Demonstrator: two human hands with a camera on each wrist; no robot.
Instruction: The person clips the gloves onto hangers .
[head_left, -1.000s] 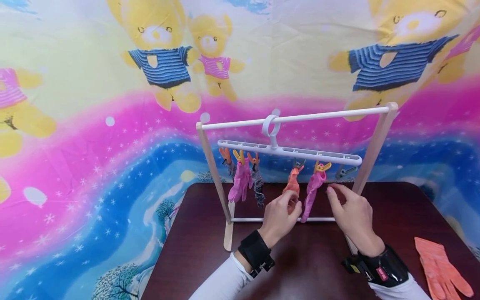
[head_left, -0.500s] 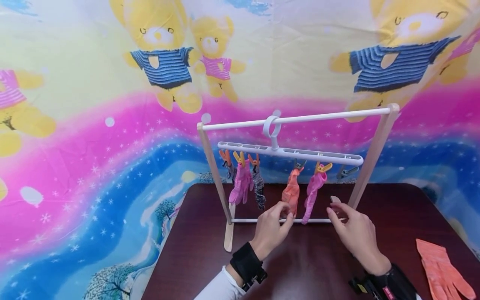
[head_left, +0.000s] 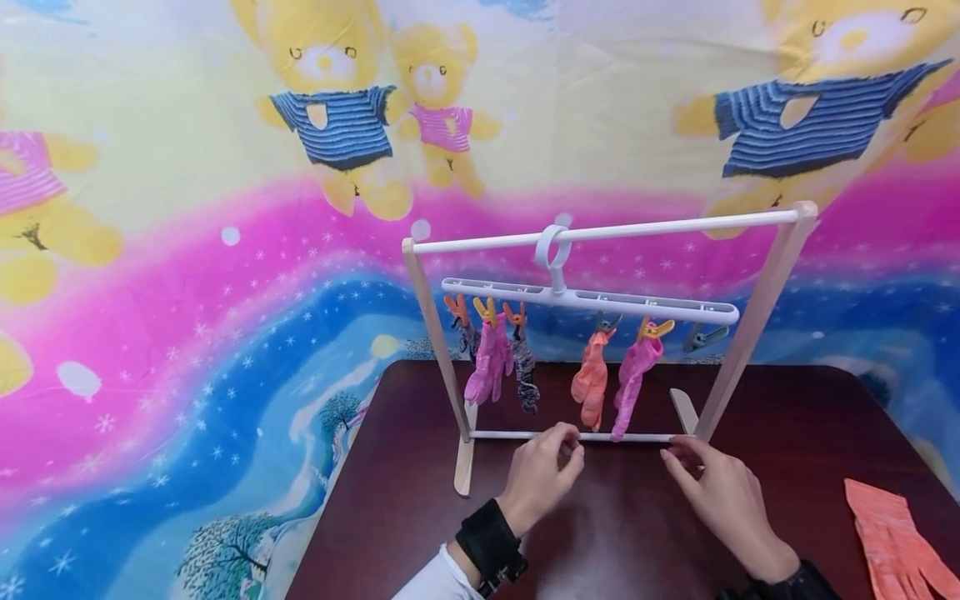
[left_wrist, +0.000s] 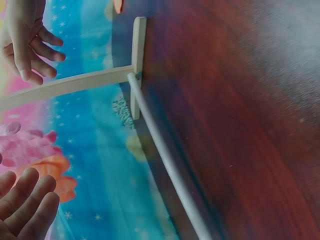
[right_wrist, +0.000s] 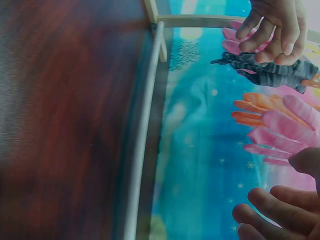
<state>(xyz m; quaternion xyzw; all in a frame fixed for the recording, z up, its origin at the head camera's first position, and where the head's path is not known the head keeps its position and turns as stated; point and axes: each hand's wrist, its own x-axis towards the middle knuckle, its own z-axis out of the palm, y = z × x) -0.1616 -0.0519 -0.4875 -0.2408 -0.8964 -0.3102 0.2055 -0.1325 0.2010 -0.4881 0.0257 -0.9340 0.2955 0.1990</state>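
My left hand, fingers loosely bent, is below the hanging orange glove and holds nothing. To its right, my right hand is lower than the hanging pink glove, its fingers relaxed and free. A dark clip holds the orange glove; a yellow clip holds the pink one. Further left on the white hanger hang another pink glove and two dark mottled gloves, the nearer dark glove in plain sight. The right wrist view shows my right hand beside the gloves.
A wooden rack with a white top rod carries the hanger. Its lower rod crosses just beyond my hands. An unused grey clip hangs at the right end. Another orange glove lies on the dark table.
My left hand has left the orange glove, moving down and slightly left. The right hand has come down from beside the pink glove. The head view has shifted slightly.
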